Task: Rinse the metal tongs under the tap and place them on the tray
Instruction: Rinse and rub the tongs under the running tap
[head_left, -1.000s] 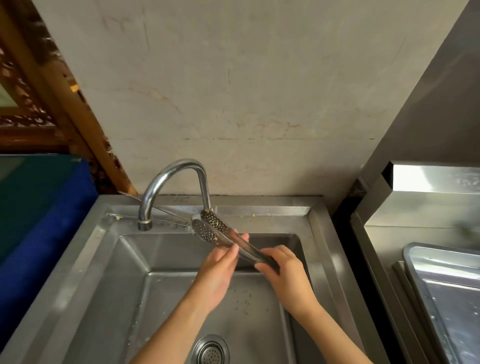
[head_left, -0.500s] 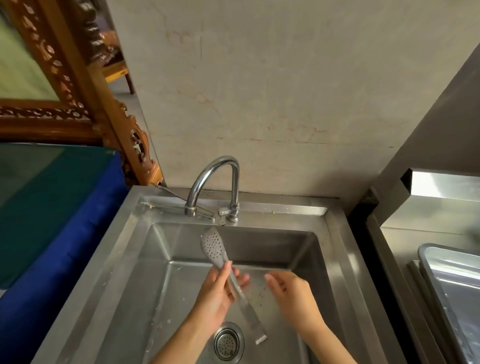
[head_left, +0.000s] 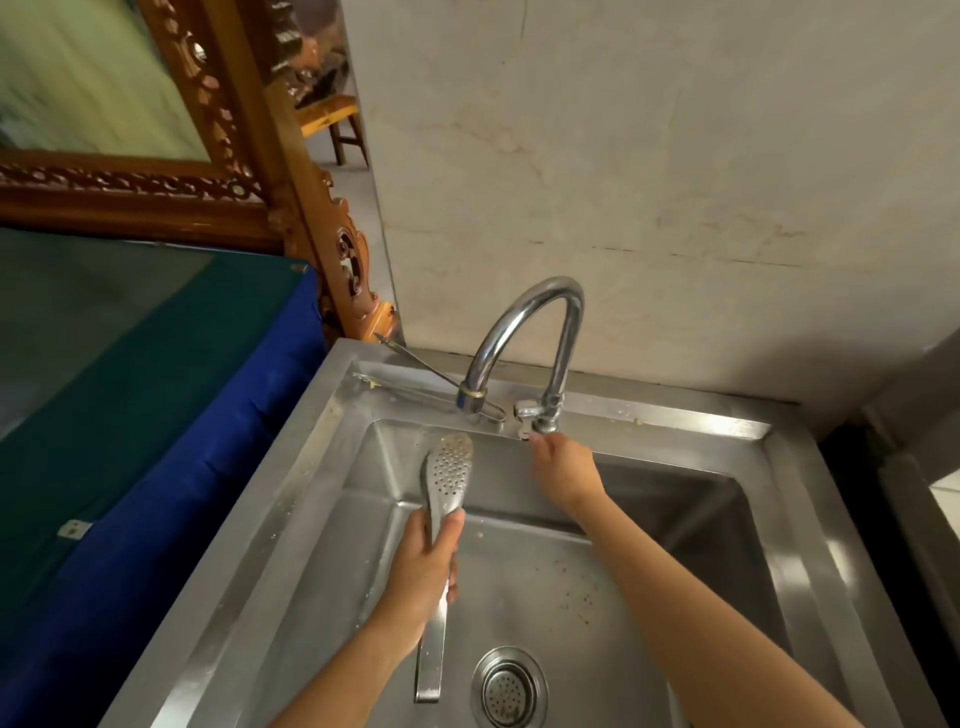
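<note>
Far to the left of the left hand (head_left: 423, 566), a green-topped surface edged in blue cloth (head_left: 171, 467) fills the corner, with a carved wooden frame (head_left: 234, 171) rising behind it and a wooden stool (head_left: 337, 124) visible through the gap beside the wall. A pale, faintly veined marble-look wall (head_left: 649, 171) backs the stainless steel sink (head_left: 306, 483), whose rim begins just left of that hand.

The left hand is wrapped around the middle of the metal tongs (head_left: 441, 519), fingers closed on the shaft, holding them over the basin (perforated head pointing up toward the tap, the plain handle end hanging below the wrist). The tongs' arms lie pressed together. Beyond the head, a thin metal rod (head_left: 415, 358) lies across the back ledge.

Above and between the two hands stands the curved chrome tap (head_left: 524, 332), no water visibly running. The right hand (head_left: 563, 470) reaches up to the tap's small valve handle (head_left: 530, 413), fingertips touching it; whether they grip it cannot be told.

Below and between the forearms sits the round drain strainer (head_left: 509, 688), with dark specks scattered on the basin floor just right of it. Right of the right arm, the sink rim meets a dark gap and a grey wall (head_left: 914, 395).
</note>
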